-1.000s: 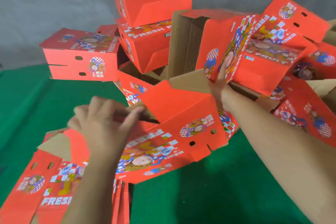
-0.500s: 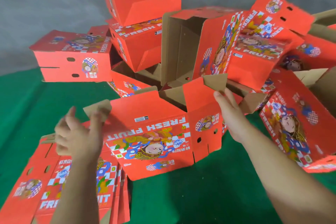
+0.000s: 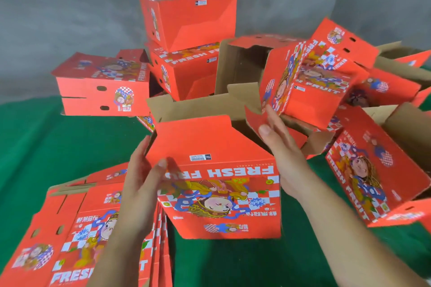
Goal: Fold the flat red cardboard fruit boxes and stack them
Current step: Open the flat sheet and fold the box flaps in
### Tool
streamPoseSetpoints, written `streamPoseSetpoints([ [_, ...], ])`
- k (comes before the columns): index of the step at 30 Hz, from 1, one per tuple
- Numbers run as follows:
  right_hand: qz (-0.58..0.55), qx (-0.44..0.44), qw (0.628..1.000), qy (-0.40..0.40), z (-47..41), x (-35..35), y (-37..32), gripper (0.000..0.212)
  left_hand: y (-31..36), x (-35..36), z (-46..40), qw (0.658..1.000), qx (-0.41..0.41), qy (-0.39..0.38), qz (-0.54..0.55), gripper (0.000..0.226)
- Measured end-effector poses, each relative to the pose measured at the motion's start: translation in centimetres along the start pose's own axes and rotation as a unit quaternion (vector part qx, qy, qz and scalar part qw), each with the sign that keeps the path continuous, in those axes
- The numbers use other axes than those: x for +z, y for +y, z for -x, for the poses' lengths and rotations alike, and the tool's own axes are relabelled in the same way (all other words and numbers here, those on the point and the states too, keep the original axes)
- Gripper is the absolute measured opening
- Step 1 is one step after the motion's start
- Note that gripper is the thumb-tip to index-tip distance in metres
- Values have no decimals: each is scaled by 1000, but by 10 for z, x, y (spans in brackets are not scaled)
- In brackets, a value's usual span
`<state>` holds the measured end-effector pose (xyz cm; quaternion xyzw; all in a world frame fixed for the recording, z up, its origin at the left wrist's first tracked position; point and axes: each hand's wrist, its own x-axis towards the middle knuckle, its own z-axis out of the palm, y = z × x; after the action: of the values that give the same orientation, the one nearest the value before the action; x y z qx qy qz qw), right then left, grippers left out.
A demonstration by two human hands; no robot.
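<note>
Looking through the head camera, I see a half-formed red box (image 3: 219,177) between both hands, above the green table (image 3: 58,147). My left hand (image 3: 142,184) lies flat-fingered against its left side; my right hand (image 3: 282,154) pinches a red end flap (image 3: 254,116). Beyond my right hand, folded boxes (image 3: 310,81) lean in a loose heap. I judge a hard tuck could nudge that heap over, or crease the flap.
</note>
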<state>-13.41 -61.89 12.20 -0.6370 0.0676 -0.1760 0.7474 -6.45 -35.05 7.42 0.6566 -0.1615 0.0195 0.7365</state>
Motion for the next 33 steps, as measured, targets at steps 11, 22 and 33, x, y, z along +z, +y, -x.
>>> streamPoseSetpoints([
  [11,287,-54,942,164,16,45,22,67,-1,-29,3,974,-138,179,-23,30],
  [22,469,-126,873,32,56,97,39,85,11,-27,13,936,191,139,-261,25],
  [33,489,5,872,4,40,68,40,55,-12,-43,-10,950,80,247,-173,30],
])
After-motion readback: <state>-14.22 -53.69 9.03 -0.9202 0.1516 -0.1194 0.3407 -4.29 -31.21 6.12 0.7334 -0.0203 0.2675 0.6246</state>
